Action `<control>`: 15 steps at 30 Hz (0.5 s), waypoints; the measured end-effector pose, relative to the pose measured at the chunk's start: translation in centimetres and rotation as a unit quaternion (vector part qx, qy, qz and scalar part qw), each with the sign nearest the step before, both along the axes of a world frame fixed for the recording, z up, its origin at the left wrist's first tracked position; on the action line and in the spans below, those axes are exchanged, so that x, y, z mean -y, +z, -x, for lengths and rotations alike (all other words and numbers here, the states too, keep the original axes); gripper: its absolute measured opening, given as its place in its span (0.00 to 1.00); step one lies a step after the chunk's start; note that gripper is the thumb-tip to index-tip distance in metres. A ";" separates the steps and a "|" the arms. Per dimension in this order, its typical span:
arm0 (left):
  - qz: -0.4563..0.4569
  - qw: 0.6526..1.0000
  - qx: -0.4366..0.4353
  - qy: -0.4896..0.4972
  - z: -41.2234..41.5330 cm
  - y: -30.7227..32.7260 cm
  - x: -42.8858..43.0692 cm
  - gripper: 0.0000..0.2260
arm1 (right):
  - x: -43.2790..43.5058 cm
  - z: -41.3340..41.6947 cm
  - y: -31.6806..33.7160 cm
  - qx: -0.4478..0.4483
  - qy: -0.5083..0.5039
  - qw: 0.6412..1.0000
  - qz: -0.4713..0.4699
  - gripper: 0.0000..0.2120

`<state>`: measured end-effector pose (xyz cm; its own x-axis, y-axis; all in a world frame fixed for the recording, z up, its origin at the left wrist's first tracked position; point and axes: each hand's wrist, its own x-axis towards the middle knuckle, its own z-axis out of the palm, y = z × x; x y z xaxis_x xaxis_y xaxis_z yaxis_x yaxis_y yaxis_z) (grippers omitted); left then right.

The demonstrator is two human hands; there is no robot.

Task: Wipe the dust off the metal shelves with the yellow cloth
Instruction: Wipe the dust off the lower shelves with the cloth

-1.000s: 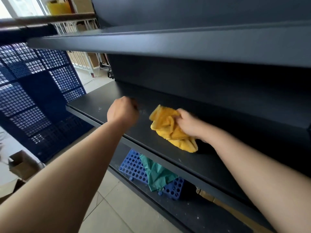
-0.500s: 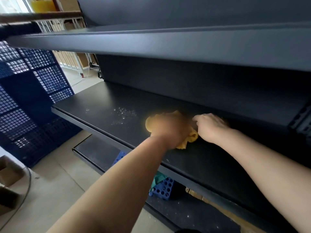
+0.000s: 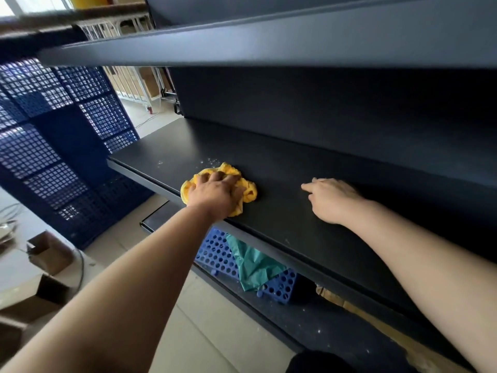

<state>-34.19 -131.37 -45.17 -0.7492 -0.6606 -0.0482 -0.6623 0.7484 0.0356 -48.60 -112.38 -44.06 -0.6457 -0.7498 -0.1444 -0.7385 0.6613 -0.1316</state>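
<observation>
Yellow cloth (image 3: pixel 248 192) is pressed onto the metal shelf (image 3: pixel 295 238) by the left hand (image 3: pixel 215 196).
It is bunched under spread fingers (image 3: pixel 205 180) near the front edge; the right hand (image 3: pixel 333 201) is rested apart, loosely curled, forefinger extended.

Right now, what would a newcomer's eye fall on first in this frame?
The bright yellow cloth stands out, bunched under the left hand near the left front of the dark middle shelf, with white dust specks just beyond it. The right hand rests empty on the same shelf. Below, a blue perforated rack and green sheet lie on the lower shelf.
</observation>
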 end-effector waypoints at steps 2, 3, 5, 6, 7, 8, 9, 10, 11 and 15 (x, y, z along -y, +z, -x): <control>0.001 1.000 -0.002 -0.003 -0.2 0.2 -1.8 0.24 | -0.2 0.1 -0.1 -0.002 0.003 1.000 -0.007 0.20; 0.000 1.000 -0.003 -0.012 -0.2 0.3 -2.9 0.24 | -0.2 0.1 -0.1 0.000 0.006 1.000 -0.011 0.21; -0.001 0.999 0.000 -0.041 0.0 0.2 -5.2 0.24 | -0.5 -0.1 -0.2 0.012 0.008 1.000 -0.013 0.25; -0.005 0.998 0.003 -0.055 0.2 0.2 -6.3 0.24 | -0.7 -0.1 -0.3 0.019 0.009 1.000 -0.008 0.26; -0.008 0.998 0.007 -0.066 0.4 0.2 -7.3 0.24 | -1.0 0.0 -0.4 0.029 0.011 1.000 0.001 0.26; -0.010 0.997 0.010 -0.076 0.6 0.2 -8.2 0.25 | -1.3 0.1 -0.5 0.045 0.013 0.999 0.017 0.25; -0.011 0.996 0.011 -0.087 0.7 0.1 -9.1 0.25 | -1.6 0.2 -0.6 0.064 0.013 0.997 0.038 0.24; -0.011 0.995 0.010 -0.099 0.8 0.1 -9.8 0.25 | -1.9 0.4 -0.6 0.082 0.013 0.995 0.061 0.22; -0.011 0.994 0.008 -0.112 0.7 0.0 -10.4 0.26 | -2.1 0.4 -0.6 0.093 0.012 0.992 0.084 0.21; 0.002 0.990 0.001 -0.144 -0.2 0.0 -10.1 0.27 | -1.4 -0.5 -0.4 0.091 0.023 0.988 0.121 0.20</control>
<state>-33.99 -121.26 -45.18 -0.9066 -0.4193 -0.0489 -0.4209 0.9066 0.0312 -48.07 -110.95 -44.44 -0.5895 -0.8048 -0.0685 -0.7169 0.5605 -0.4147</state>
